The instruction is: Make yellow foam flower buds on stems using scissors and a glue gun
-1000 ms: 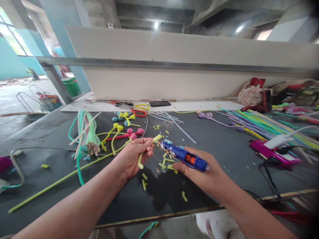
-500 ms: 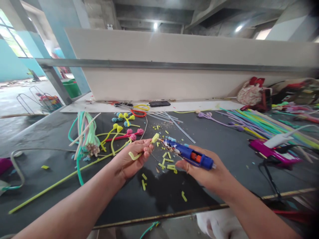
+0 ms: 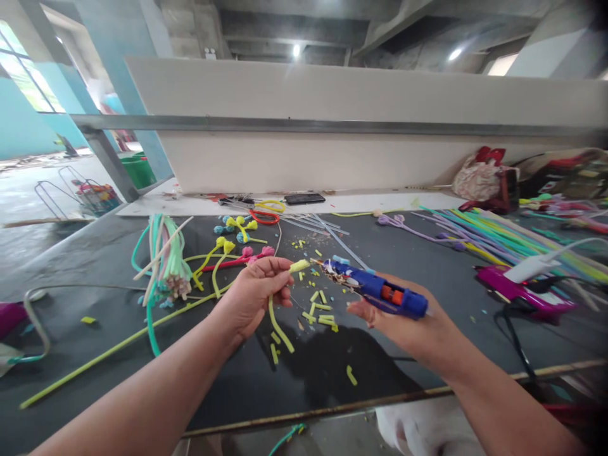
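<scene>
Since the previous frame, I see that the blue glue gun (image 3: 389, 292) has shifted to the right, and the loose tail of the yellow-green chenille stem (image 3: 283, 329) has swung from a sideways bend to hanging down over the black tabletop (image 3: 228, 386). On my feed the left hand (image 3: 266, 285) pinches that stem between thumb and fingers, its thick fuzzy end poking out toward the gun. The right hand (image 3: 413, 316) is wrapped around the glue gun, thumb showing low on the near side, other fingers mostly hidden from me. The nozzle sits just beside the fuzzy end; I can't tell whether they touch. Between and below the hands I have cut yellow-green bits (image 3: 325, 320) scattered about. Left of them lies a bundle of pastel chenille stems (image 3: 165, 253); off to the right, a magenta power strip (image 3: 546, 310).
</scene>
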### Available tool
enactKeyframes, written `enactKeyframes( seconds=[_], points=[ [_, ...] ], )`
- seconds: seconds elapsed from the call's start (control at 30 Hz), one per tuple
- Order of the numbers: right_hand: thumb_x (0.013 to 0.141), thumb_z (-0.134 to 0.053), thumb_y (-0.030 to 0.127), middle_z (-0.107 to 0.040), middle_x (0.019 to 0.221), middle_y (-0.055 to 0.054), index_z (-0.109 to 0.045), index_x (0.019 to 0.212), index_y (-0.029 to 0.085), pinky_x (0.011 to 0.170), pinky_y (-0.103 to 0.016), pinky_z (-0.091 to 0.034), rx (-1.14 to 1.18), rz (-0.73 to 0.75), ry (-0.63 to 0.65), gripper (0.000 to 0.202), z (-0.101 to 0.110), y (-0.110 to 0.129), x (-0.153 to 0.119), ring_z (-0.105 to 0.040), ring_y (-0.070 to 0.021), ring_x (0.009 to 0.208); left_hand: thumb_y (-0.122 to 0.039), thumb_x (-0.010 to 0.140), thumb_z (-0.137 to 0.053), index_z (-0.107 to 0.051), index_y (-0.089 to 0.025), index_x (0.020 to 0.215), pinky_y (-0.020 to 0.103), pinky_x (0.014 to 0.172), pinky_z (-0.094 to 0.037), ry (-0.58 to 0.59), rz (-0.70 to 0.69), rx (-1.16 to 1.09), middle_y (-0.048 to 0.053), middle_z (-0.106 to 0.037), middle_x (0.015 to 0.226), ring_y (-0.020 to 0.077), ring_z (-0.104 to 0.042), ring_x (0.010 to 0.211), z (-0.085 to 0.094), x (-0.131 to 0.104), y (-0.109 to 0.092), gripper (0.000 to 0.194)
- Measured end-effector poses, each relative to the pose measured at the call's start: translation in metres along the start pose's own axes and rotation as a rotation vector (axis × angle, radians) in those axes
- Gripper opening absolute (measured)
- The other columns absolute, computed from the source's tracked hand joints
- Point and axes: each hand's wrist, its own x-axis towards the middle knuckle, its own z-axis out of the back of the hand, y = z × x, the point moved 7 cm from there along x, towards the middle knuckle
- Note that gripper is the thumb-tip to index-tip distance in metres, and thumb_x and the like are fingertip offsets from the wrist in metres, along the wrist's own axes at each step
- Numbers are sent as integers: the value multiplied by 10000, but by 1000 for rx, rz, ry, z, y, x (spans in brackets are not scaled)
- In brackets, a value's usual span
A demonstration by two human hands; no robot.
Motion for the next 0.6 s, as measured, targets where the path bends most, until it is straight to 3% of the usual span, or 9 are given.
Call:
enactKeyframes(
  seconds=[0.17,0.33,0.43,0.6],
  points=[
    [631,-727,368,-675,623,-1,-626,780,211,509,-270,-533,95,-40,-1,238,8,-9,-2,-647,-189,559,-108,680,-658,-611,-157,1015,179,533,-465,-73,-217,248,-25,-588,678,72,-541,540,-3,-8,-20,342],
    [602,-745,342,-636,586,15,-582,742,222,458,-259,-518,116,-25,-32,245,17,-4,-9,-606,-164,489,-72,682,-649,-618,-235,1125,170,752,-442,-149,-485,516,-19,-651,783,101,-594,781,-10,-30,-50,472],
    [616,-730,369,-620,574,4,-593,714,218,450,-270,-507,52,14,-14,225,19,-2,-13,-601,-175,502,-43,660,-656,-596,-269,1162,194,856,-423,-207,-520,509,-27,-668,781,125,-594,881,-8,-39,-56,554],
    [570,-760,349,-585,549,3,-622,669,232,463,-274,-481,-62,87,-33,206,24,3,-17,-605,-202,560,-16,646,-659,-652,-273,1067,232,933,-405,-223,-563,493,-12,-692,786,154,-590,934,-8,-43,-57,493]
  ],
)
